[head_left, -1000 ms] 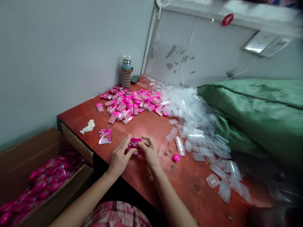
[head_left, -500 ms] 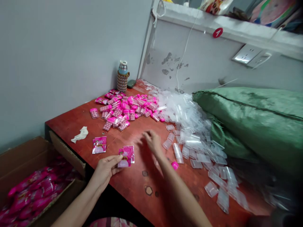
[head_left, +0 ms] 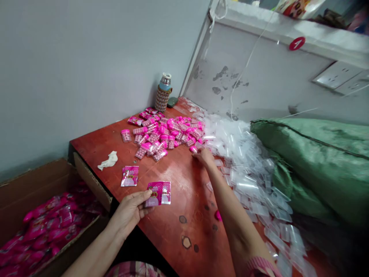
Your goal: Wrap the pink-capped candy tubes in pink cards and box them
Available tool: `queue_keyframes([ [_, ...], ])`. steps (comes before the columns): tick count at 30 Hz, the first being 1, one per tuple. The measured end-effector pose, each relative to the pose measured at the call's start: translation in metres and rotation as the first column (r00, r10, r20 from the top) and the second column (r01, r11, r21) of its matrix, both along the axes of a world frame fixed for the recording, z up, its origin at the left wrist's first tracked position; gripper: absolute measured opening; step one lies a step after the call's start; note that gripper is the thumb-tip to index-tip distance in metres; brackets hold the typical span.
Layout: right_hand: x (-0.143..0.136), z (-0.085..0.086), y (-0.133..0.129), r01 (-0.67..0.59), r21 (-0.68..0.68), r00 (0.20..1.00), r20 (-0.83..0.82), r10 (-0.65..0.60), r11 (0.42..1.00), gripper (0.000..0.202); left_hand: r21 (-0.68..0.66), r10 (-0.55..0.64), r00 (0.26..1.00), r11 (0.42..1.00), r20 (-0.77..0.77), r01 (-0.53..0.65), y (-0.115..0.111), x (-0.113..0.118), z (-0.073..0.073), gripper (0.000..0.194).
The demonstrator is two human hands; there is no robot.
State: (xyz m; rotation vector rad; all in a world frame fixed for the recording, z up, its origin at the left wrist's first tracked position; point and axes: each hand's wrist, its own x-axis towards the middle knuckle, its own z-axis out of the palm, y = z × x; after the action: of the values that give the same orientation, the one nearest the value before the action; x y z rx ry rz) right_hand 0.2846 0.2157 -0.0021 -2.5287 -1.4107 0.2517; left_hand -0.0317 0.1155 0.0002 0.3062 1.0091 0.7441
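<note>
Left hand [head_left: 129, 211]: pinching pink sachets [head_left: 158, 194]
Right hand [head_left: 206, 157]: at capped bottle [head_left: 193, 149], grip unclear
Box [head_left: 92, 181]: plump packets [head_left: 66, 216], seemingly done
Bottles [head_left: 155, 148]: filled, loose
Tubes [head_left: 248, 185]: apparently unfilled

The left hand [head_left: 129, 209] and right hand [head_left: 206, 157] are seen bare, as are both forearms. Near the right elbow a pink sleeve [head_left: 261, 267] is worn, finished with a ribbed edge. The lap is covered by a checked garment [head_left: 135, 269], patterned in pink, cream and dark tones.
</note>
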Motion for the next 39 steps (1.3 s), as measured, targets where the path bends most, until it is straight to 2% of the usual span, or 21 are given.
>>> queue_keyframes([
  [6, -0.020, 0.000, -0.043, -0.155, -0.006, 0.987, -0.045, 0.155, 0.988, 0.027, 0.016, -0.033, 0.997, 0.999, 0.076, 0.032, -0.005, 0.006, -0.003, 0.005],
  [10, -0.050, -0.004, -0.080, -0.210, 0.056, 0.970, -0.113, 0.215, 0.976, 0.026, 0.001, 0.093, 0.986, 0.996, 0.141, -0.094, -0.010, 0.008, -0.001, 0.003],
  [13, -0.076, -0.010, -0.108, -0.227, 0.145, 0.921, -0.290, 0.261, 0.963, 0.030, -0.020, 0.147, 0.972, 0.989, 0.181, -0.146, -0.013, 0.011, 0.001, 0.002],
  [16, -0.094, -0.015, -0.133, -0.161, 0.258, 0.845, -0.463, 0.269, 0.953, 0.034, -0.024, 0.131, 0.971, 0.991, 0.198, -0.129, -0.015, 0.015, 0.001, 0.002],
  [18, -0.098, -0.014, -0.146, -0.156, 0.214, 0.887, -0.400, 0.232, 0.964, 0.036, -0.015, 0.119, 0.974, 0.993, 0.193, -0.118, -0.016, 0.018, -0.001, 0.002],
  [21, -0.098, -0.008, -0.158, -0.204, 0.074, 0.972, -0.104, 0.211, 0.976, 0.038, 0.007, 0.120, 0.977, 0.992, 0.177, -0.123, -0.017, 0.022, -0.003, 0.003],
  [23, -0.097, -0.003, -0.162, -0.281, 0.066, 0.959, 0.059, 0.277, 0.957, 0.037, 0.009, 0.130, 0.977, 0.991, 0.171, -0.134, -0.018, 0.024, -0.004, 0.005],
  [25, -0.097, -0.002, -0.164, -0.365, 0.065, 0.924, 0.143, 0.353, 0.929, 0.041, 0.006, 0.133, 0.975, 0.991, 0.179, -0.137, -0.020, 0.026, -0.005, 0.007],
  [27, -0.097, -0.004, -0.164, -0.391, 0.030, 0.910, 0.159, 0.382, 0.920, 0.042, 0.000, 0.141, 0.970, 0.990, 0.198, -0.144, -0.021, 0.028, -0.007, 0.007],
  [29, -0.097, -0.008, -0.162, -0.348, 0.040, 0.933, 0.115, 0.342, 0.937, 0.032, -0.011, 0.162, 0.964, 0.987, 0.213, -0.163, -0.022, 0.028, -0.009, 0.007],
  [31, -0.099, -0.009, -0.163, -0.282, 0.122, 0.959, 0.006, 0.283, 0.952, 0.026, -0.018, 0.183, 0.958, 0.983, 0.221, -0.184, -0.022, 0.028, -0.010, 0.007],
  [33, -0.107, -0.006, -0.168, -0.198, 0.210, 0.956, -0.173, 0.236, 0.957, 0.029, -0.018, 0.186, 0.956, 0.982, 0.226, -0.187, -0.022, 0.028, -0.010, 0.006],
  [35, -0.123, -0.001, -0.179, -0.085, 0.265, 0.862, -0.463, 0.204, 0.960, 0.034, -0.016, 0.183, 0.955, 0.983, 0.232, -0.184, -0.022, 0.028, -0.009, 0.006],
  [37, -0.145, 0.005, -0.194, 0.043, 0.272, 0.631, -0.753, 0.185, 0.961, 0.035, -0.015, 0.194, 0.950, 0.980, 0.245, -0.196, -0.022, 0.028, -0.009, 0.007],
  [38, -0.157, 0.007, -0.201, 0.081, 0.263, 0.538, -0.824, 0.180, 0.962, 0.034, -0.014, 0.203, 0.946, 0.978, 0.254, -0.206, -0.022, 0.029, -0.008, 0.008],
  [39, -0.168, 0.008, -0.208, 0.099, 0.262, 0.477, -0.859, 0.185, 0.960, 0.032, -0.013, 0.213, 0.941, 0.976, 0.265, -0.217, -0.022, 0.030, -0.008, 0.008],
])
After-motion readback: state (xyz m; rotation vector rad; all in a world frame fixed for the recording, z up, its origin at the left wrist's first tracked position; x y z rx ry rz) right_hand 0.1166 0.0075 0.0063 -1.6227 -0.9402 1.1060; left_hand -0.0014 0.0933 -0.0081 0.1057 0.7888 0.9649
